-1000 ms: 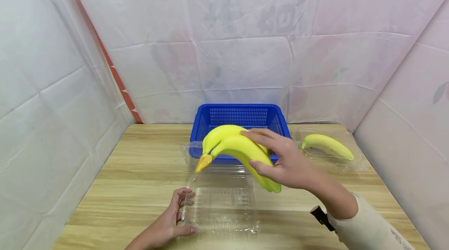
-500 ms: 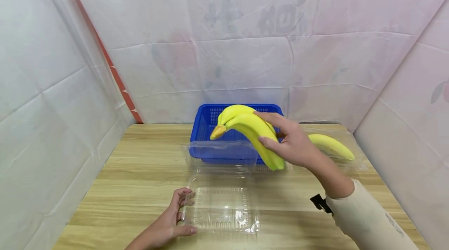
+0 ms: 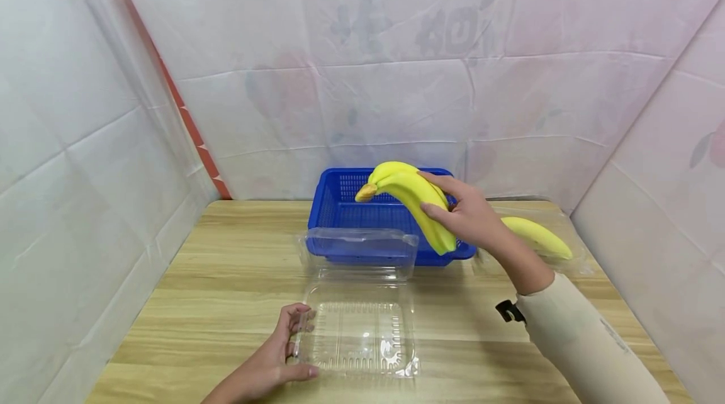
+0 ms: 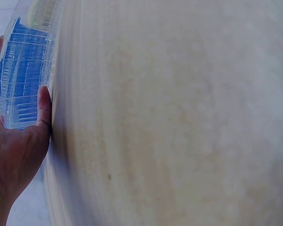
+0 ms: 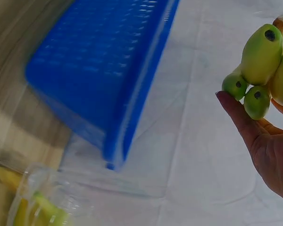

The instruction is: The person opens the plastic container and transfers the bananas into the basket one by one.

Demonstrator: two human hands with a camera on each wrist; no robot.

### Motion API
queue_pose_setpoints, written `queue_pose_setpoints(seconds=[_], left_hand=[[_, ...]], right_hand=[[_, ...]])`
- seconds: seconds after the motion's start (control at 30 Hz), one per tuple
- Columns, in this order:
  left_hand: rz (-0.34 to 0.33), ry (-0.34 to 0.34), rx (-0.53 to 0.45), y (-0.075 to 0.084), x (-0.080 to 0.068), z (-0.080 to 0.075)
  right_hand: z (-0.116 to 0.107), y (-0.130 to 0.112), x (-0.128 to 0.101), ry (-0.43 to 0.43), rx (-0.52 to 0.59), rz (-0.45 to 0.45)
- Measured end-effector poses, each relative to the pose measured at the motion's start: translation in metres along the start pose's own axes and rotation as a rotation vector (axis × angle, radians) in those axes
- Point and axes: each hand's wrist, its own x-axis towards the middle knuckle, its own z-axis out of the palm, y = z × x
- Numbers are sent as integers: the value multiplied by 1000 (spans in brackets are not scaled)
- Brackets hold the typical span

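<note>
A bunch of yellow bananas hangs over the blue basket in the head view, its brown stem end pointing left. My right hand grips the bunch from the right, thumb in front and fingers behind. In the right wrist view the green-tipped ends of the bananas show above the hand. An open clear plastic clamshell container lies on the table, its raised lid in front of the basket. My left hand holds the container's left side, thumb at the front corner.
Another clear container stands at the right rear with a banana in it. The wooden table is walled by pale printed cloth at the back and both sides.
My right hand has carried the banana bunch away from above the clear container, back and slightly right, to over the blue basket. My left hand stays on the container.
</note>
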Motion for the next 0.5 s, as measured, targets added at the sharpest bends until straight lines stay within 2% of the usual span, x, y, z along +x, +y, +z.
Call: queue_pose_setpoints(seconds=[0.17,0.5], left_hand=[[8,6,5,0,2,-1],[2,1,-1,0,4,1]], right_hand=[[9,18,16,-25,-44,45],[28,46,41,-133,-158,132]])
